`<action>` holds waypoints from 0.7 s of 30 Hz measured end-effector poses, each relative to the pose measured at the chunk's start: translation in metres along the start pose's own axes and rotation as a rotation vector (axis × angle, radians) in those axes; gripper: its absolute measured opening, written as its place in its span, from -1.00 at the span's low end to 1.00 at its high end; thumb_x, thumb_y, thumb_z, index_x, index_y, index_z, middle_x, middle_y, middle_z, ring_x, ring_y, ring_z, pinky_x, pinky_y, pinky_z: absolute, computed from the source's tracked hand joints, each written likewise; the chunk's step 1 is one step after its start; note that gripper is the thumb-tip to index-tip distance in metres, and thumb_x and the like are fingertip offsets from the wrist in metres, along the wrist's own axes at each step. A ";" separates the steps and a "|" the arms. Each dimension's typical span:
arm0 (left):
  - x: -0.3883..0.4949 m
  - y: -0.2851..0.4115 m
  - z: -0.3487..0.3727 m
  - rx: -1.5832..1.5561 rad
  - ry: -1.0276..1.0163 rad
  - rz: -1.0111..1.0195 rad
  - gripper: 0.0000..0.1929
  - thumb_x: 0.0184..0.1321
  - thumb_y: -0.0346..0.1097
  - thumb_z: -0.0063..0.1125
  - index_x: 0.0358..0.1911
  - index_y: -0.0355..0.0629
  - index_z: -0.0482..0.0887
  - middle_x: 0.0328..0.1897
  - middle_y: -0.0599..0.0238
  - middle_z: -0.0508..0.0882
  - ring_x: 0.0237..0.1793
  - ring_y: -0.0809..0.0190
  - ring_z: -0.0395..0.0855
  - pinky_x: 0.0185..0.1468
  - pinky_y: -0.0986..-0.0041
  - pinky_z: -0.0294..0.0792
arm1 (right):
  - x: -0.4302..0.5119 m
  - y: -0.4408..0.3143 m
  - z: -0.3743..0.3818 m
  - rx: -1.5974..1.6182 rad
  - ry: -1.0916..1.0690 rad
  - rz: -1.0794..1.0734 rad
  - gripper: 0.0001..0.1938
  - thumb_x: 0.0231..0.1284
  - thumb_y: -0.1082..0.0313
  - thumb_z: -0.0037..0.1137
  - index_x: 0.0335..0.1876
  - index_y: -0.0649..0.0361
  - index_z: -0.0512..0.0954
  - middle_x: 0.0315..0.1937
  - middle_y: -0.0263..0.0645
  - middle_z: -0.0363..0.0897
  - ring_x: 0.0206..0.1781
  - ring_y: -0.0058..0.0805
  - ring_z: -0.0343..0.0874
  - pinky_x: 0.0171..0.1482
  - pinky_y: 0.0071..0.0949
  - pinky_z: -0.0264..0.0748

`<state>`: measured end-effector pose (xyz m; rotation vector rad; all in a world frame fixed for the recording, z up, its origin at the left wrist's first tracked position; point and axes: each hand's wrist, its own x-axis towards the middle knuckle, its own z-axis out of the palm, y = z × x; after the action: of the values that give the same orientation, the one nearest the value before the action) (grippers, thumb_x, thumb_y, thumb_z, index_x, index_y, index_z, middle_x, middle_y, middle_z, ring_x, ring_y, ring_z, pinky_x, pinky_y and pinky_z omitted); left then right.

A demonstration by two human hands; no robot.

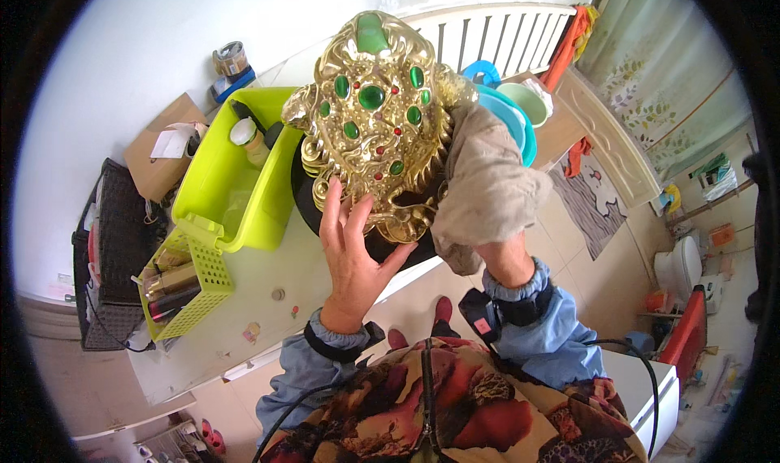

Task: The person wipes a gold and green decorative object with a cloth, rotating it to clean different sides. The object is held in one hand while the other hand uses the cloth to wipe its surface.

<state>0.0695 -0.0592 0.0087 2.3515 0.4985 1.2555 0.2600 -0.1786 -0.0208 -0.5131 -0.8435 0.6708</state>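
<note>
A large gold-coloured figurine (381, 116) with green and red inset stones stands on a dark round base (304, 189) near the edge of a pale tabletop. My left hand (356, 256) rests its spread fingertips on the figurine's lower near side. A greyish-brown cloth (487, 189) covers most of my right hand (509, 259), and it lies against the figurine's right side. The fingers under the cloth are hidden.
Left of the figurine are a lime-green plastic bin (274, 201) with bottles, a green perforated basket (210, 277), a cardboard box (152, 176) and a black woven basket (109, 243). Blue and green basins (530, 103) stand beyond the cloth. Black cables hang from both wrists.
</note>
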 end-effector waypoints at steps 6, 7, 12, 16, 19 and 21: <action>-0.002 0.002 0.004 -0.039 0.011 0.003 -0.19 -0.05 -0.19 0.59 0.30 -0.18 0.40 0.53 -0.13 0.04 0.38 -0.18 0.36 0.37 0.09 0.34 | 0.024 0.006 -0.005 0.043 -0.038 0.048 -0.57 0.55 0.14 -0.16 0.39 0.11 0.29 0.29 -0.24 0.40 0.30 -0.31 0.42 0.31 -0.23 0.42; -0.002 0.003 0.004 -0.046 0.014 0.003 -0.19 -0.04 -0.19 0.58 0.31 -0.18 0.39 0.54 -0.13 0.04 0.38 -0.18 0.36 0.37 0.09 0.34 | 0.024 0.006 -0.001 -0.064 0.003 0.026 -0.58 0.55 0.17 -0.15 0.39 0.11 0.29 0.29 -0.24 0.40 0.30 -0.33 0.42 0.32 -0.26 0.41; -0.001 0.010 0.007 0.006 0.031 0.015 -0.22 0.01 -0.17 0.54 0.31 -0.19 0.39 0.54 -0.13 0.02 0.40 -0.20 0.35 0.37 0.11 0.34 | 0.023 -0.003 0.016 -0.349 0.102 0.081 -0.57 0.46 0.33 0.02 0.37 0.16 0.32 0.27 -0.24 0.43 0.27 -0.36 0.43 0.32 -0.35 0.39; 0.001 0.009 0.007 0.013 0.049 0.040 -0.22 0.01 -0.18 0.54 0.31 -0.20 0.39 0.55 -0.13 0.02 0.38 -0.19 0.37 0.37 0.14 0.33 | 0.039 -0.035 0.009 -1.397 -0.317 -0.090 -0.55 0.36 0.44 0.15 0.33 0.20 0.39 0.21 -0.23 0.50 0.24 -0.38 0.47 0.29 -0.36 0.43; 0.002 0.007 0.005 0.008 0.035 0.049 -0.23 0.01 -0.19 0.54 0.30 -0.21 0.40 0.55 -0.12 0.02 0.37 -0.16 0.40 0.36 0.16 0.35 | 0.037 -0.056 0.016 -0.577 -0.207 0.270 -0.56 0.36 0.42 0.16 0.32 0.22 0.40 0.20 -0.22 0.52 0.19 -0.41 0.51 0.24 -0.40 0.49; 0.002 0.007 0.003 0.011 0.026 0.043 -0.24 0.00 -0.21 0.54 0.29 -0.21 0.41 0.55 -0.11 0.03 0.36 -0.15 0.41 0.35 0.17 0.36 | 0.027 -0.074 0.023 -0.244 -0.009 0.479 -0.58 0.40 0.37 0.13 0.31 0.26 0.42 0.17 -0.18 0.55 0.13 -0.46 0.57 0.16 -0.48 0.54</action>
<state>0.0741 -0.0642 0.0124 2.3695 0.4659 1.3072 0.2789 -0.2063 0.0543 -0.9507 -0.8209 1.0132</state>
